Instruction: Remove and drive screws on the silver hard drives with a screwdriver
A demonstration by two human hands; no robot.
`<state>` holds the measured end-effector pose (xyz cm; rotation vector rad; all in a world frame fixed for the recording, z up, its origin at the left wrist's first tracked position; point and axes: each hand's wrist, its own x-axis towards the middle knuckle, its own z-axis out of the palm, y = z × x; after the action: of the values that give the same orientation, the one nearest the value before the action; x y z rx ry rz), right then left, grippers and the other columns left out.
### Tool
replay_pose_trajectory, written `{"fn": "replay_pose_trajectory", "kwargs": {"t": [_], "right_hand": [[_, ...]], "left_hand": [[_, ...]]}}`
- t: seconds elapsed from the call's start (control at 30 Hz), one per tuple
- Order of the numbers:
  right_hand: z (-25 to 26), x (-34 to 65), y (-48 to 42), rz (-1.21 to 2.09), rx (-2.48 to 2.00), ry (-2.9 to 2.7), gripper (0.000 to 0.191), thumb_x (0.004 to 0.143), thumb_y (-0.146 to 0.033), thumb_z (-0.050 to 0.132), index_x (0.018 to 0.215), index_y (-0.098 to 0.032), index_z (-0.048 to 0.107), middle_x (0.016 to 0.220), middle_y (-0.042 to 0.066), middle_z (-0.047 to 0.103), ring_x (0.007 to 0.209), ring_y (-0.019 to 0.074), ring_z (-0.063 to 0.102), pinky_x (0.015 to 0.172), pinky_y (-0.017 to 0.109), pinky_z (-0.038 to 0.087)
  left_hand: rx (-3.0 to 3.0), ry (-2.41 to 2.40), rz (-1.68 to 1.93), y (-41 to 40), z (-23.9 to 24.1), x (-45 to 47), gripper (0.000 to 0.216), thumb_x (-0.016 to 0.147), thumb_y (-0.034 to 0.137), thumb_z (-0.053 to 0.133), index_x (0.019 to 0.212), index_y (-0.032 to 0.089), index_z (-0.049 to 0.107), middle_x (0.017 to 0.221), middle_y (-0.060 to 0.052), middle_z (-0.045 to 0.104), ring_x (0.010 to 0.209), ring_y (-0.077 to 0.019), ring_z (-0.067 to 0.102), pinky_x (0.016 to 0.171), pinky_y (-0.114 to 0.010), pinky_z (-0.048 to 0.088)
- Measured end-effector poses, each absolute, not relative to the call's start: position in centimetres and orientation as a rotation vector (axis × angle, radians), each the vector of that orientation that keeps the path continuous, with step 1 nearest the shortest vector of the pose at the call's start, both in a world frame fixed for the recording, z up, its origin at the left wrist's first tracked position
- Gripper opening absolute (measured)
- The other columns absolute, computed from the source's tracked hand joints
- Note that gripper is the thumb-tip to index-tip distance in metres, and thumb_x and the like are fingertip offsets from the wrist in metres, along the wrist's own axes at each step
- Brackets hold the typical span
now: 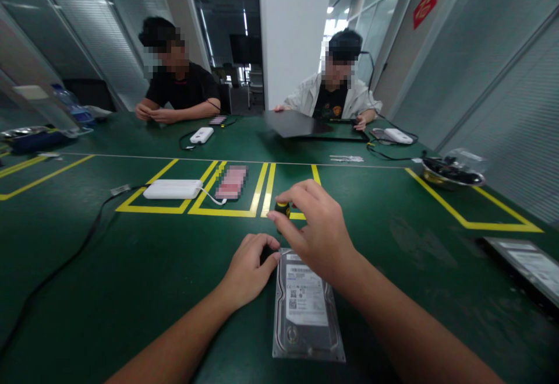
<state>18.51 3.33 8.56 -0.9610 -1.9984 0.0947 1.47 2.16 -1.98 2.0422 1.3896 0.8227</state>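
A silver hard drive (pixel 308 308) with a white label lies flat on the green table (pixel 131 279) right in front of me. My right hand (pixel 317 229) is closed round the top of a black and yellow screwdriver (pixel 282 209) that stands upright over the drive's far left corner. My left hand (pixel 251 267) sits beside that corner, fingers curled and pinched around the screwdriver's lower part, touching the drive's edge.
A white power bank (pixel 172 189) with a cable and a pink phone (pixel 231 183) lie inside yellow floor-tape boxes. Another drive (pixel 528 264) lies at the right edge. A metal bowl (pixel 452 174) stands far right. Two people sit across the table with devices and cables.
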Motion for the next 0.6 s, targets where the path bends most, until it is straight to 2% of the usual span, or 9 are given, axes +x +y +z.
{"fn": "replay_pose_trajectory", "kwargs": {"t": [0.13, 0.3, 0.47, 0.6], "right_hand": [[8.62, 18.54, 3.42, 0.091, -0.944, -2.017, 0.008, 0.09, -0.019, 0.059, 0.096, -0.015, 0.063, 0.096, 0.005, 0.061, 0.09, 0.0184, 0.054, 0.081, 0.032, 0.043], [8.52, 18.54, 3.53, 0.08, -0.927, -2.031, 0.009, 0.09, -0.025, 0.063, 0.095, -0.016, 0.063, 0.095, 0.005, 0.063, 0.089, 0.0185, 0.054, 0.08, 0.032, 0.043], [8.41, 18.4, 3.44, 0.079, -0.89, -2.004, 0.014, 0.088, -0.015, 0.057, 0.102, -0.016, 0.062, 0.097, 0.003, 0.064, 0.089, 0.0169, 0.056, 0.083, 0.031, 0.043], [8.43, 18.41, 3.34, 0.091, -0.917, -1.989, 0.011, 0.088, -0.024, 0.065, 0.096, -0.015, 0.064, 0.096, 0.005, 0.06, 0.09, 0.0172, 0.055, 0.081, 0.031, 0.044]], "left_hand": [[2.039, 1.396, 0.825, 2.12, -1.8, 1.54, 0.013, 0.089, 0.03, 0.056, 0.095, 0.02, 0.062, 0.1, -0.005, 0.066, 0.096, -0.0255, 0.056, 0.086, -0.04, 0.044], [2.044, 1.388, 0.817, 2.17, -1.77, 1.56, 0.014, 0.089, 0.031, 0.055, 0.096, 0.021, 0.062, 0.101, -0.005, 0.066, 0.096, -0.0258, 0.056, 0.087, -0.04, 0.044], [2.04, 1.392, 0.84, 2.25, -2.26, 1.41, 0.015, 0.09, 0.031, 0.056, 0.099, 0.021, 0.063, 0.103, -0.005, 0.067, 0.097, -0.0253, 0.057, 0.087, -0.038, 0.044], [2.038, 1.385, 0.837, 2.18, -2.2, 1.45, 0.014, 0.091, 0.03, 0.056, 0.099, 0.021, 0.062, 0.105, -0.005, 0.067, 0.099, -0.0254, 0.056, 0.087, -0.038, 0.044]]}}
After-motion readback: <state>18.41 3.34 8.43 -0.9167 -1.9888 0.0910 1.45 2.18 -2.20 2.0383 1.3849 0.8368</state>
